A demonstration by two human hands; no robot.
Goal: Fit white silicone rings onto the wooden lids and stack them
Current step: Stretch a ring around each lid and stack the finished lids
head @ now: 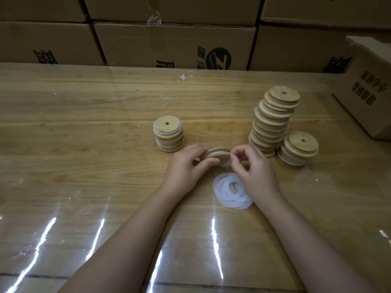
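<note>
My left hand [186, 166] grips a round wooden lid [218, 154] held on edge just above the table. My right hand [257, 168] pinches a white silicone ring [227, 162] against the lid's right rim. Below the hands lies a loose pile of white silicone rings [230, 190] on the table. To the left stands a short stack of lids with white rings showing [168, 134]. To the right rises a tall, leaning stack of wooden lids [273, 121], and a low stack [298, 149] stands beside it.
The wooden table [84, 144] is covered by a glossy clear sheet. A wall of cardboard boxes [173, 43] runs along its far edge. Another cardboard box [368, 96] sits on the table at the right. A scrap of tape [184, 77] lies near the back.
</note>
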